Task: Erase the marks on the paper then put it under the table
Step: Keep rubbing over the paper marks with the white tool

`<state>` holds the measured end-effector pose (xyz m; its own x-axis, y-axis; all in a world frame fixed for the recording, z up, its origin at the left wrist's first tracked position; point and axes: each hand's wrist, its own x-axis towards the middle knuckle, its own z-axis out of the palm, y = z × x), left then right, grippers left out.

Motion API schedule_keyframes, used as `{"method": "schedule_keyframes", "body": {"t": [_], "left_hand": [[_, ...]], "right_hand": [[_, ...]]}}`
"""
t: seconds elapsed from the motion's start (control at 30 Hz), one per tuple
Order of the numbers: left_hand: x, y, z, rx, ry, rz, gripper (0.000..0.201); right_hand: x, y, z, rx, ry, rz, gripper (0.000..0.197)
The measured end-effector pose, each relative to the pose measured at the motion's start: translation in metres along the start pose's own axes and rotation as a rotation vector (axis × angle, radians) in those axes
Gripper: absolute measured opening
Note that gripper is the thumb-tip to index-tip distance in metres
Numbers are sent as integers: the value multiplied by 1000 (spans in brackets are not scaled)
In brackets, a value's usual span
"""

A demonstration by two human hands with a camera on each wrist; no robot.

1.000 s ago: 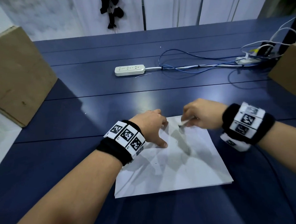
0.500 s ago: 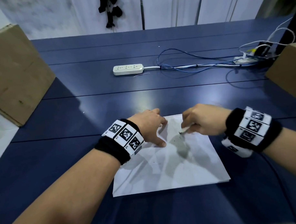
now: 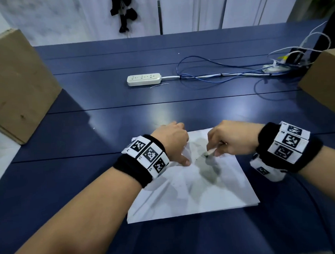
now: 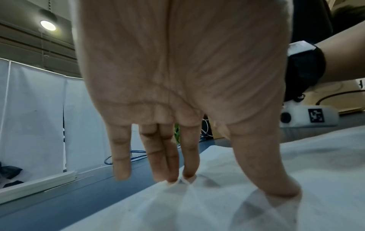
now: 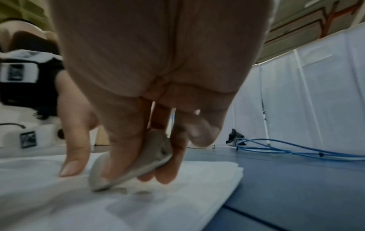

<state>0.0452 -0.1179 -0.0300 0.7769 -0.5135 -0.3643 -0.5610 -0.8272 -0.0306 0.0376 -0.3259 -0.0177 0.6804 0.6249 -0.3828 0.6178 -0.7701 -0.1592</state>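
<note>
One table (image 3: 105, 113) bore one paper (image 3: 193, 192), lying flat near you, its long axis running near to far. Your left hand (image 3: 172, 141) pressed its far-left corner with straight fingers; your right hand (image 3: 231, 139) pinched one eraser (image 5: 138, 162), tip slanting down-left onto the paper.

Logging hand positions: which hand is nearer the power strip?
Left. The left hand lies almost straight in front of the power strip; the right hand is farther right.

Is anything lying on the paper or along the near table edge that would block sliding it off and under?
Only the hands: left hand presses the paper, right hand holds the eraser on it. The table looks bare toward its near edge.
</note>
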Motion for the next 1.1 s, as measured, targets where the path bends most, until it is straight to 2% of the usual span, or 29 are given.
{"method": "schedule_keyframes", "body": {"t": [0.07,0.13,0.2,0.23,0.3,0.37,0.43,0.47,0.53,0.57,0.63,0.7,0.77,0.9,1.03,1.1], "left_hand": [[0,1,-1,-37,-11,4,55],[-1,2,-2,-56,-10,15,60],[-4,1,-2,-79,5,19,63],[-4,1,0,-90,14,18,62],[-4,0,2,-104,29,21,59],[-2,-1,4,-106,35,26,61],[-2,0,3,-102,23,29,67],[-2,0,2,-99,16,27,67],[-2,2,1,-95,2,25,60],[-2,3,0,-93,-2,25,57],[-2,3,0,-96,-6,25,60],[-3,3,0,-103,-6,25,62],[-2,3,0,-105,-7,18,61],[-1,3,-3,-88,-29,19,61],[1,4,-3,-68,-36,29,77],[3,6,-5,-40,-43,31,84]], "right_hand": [[9,5,-4,7,46,90,18],[22,11,-12,3,155,191,25],[30,15,-17,2,214,234,35],[31,14,-16,-26,219,225,34],[23,7,-9,-88,216,133,23],[6,0,0,-41,142,4,20],[-4,-6,2,13,3,-14,20],[-3,-6,1,28,-8,13,21],[9,-1,-5,40,77,117,28],[17,3,-10,35,145,155,38],[27,11,-18,-3,246,204,49],[30,13,-19,-53,257,227,35],[23,10,-14,-49,254,181,24],[2,2,-1,-33,205,105,24],[7,13,-12,-46,444,196,24],[7,9,-19,-20,472,183,23]]}}
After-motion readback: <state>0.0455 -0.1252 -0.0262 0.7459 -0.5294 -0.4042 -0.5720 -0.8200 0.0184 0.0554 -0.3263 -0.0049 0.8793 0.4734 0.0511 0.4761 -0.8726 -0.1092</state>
